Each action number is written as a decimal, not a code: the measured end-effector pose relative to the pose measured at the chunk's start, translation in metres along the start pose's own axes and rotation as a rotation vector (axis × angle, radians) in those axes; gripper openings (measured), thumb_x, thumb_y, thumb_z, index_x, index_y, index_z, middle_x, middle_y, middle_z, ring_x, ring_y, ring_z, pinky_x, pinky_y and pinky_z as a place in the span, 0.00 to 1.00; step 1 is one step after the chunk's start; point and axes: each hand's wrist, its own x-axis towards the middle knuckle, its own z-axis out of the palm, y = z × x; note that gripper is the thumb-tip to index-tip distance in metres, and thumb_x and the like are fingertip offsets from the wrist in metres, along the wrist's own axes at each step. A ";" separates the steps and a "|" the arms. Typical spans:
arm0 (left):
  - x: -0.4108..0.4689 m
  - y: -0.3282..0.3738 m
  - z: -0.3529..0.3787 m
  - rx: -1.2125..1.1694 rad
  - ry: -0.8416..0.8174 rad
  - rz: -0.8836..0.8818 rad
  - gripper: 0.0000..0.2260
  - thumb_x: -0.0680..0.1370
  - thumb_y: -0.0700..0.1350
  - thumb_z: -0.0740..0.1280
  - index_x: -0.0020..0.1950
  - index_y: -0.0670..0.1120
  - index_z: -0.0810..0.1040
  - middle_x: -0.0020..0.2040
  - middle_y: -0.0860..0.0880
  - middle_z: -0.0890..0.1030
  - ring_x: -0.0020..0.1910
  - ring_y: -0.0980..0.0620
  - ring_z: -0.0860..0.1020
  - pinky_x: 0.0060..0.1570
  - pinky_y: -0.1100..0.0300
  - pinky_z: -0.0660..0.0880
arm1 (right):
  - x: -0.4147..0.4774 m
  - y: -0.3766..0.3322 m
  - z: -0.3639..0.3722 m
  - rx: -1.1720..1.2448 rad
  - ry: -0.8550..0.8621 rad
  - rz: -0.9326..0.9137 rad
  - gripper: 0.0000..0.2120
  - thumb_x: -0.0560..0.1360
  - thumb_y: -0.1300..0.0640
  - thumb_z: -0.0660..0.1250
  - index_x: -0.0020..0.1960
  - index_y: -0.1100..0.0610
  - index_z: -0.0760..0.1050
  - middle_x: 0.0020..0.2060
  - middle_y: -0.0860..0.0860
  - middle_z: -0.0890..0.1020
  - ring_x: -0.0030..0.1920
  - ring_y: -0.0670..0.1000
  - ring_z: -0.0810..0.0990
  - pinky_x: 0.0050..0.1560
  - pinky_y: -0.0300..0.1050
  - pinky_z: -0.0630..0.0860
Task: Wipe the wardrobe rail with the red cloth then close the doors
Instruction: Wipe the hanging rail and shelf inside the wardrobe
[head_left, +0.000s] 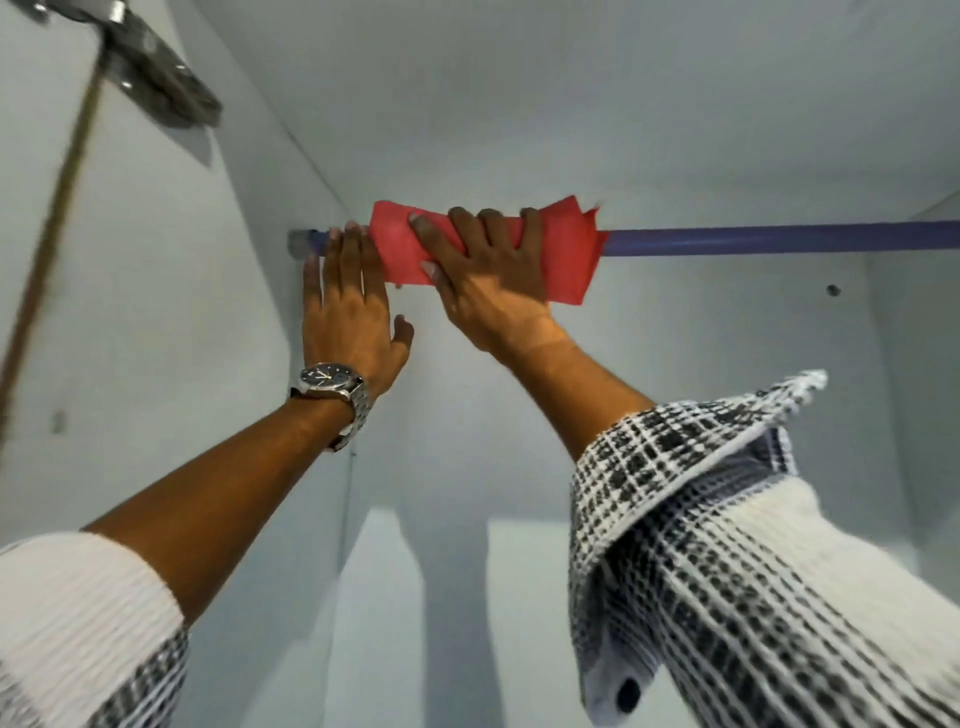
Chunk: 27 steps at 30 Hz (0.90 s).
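Note:
A purple wardrobe rail (779, 238) runs across the upper part of the white wardrobe, from a socket on the left wall to the right edge. The red cloth (569, 254) is draped over the rail near its left end. My right hand (488, 275) presses on the cloth with fingers curled over the rail. Just left of the cloth, my left hand (348, 306), with a metal watch on its wrist, lies flat with fingers resting on the rail's left end. The rail under the cloth is hidden.
The white left side wall (156, 312) carries a metal door hinge (161, 78) at top left, beside the brown edge of an open door (57, 218). The white back panel (675, 364) has a small hole at right. Checked sleeves fill the bottom corners.

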 end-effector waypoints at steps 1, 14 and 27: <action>0.000 -0.012 -0.001 -0.025 -0.006 -0.041 0.44 0.78 0.53 0.69 0.82 0.39 0.45 0.83 0.38 0.50 0.82 0.38 0.49 0.82 0.41 0.48 | 0.009 -0.019 0.002 -0.001 -0.011 -0.009 0.24 0.84 0.42 0.54 0.78 0.48 0.61 0.71 0.56 0.74 0.66 0.62 0.74 0.72 0.70 0.62; 0.016 -0.006 -0.030 0.005 -0.044 0.077 0.41 0.76 0.45 0.73 0.81 0.39 0.51 0.81 0.38 0.57 0.81 0.37 0.53 0.79 0.34 0.54 | 0.022 -0.022 -0.037 0.092 -0.284 -0.133 0.46 0.77 0.39 0.69 0.81 0.60 0.50 0.80 0.57 0.60 0.77 0.58 0.65 0.78 0.58 0.62; -0.135 0.108 -0.055 -0.258 -0.181 0.475 0.21 0.79 0.31 0.59 0.72 0.38 0.72 0.73 0.35 0.73 0.73 0.35 0.71 0.48 0.37 0.80 | -0.226 0.064 -0.102 0.096 -0.550 0.089 0.26 0.84 0.61 0.52 0.81 0.51 0.56 0.79 0.58 0.62 0.79 0.58 0.60 0.78 0.56 0.55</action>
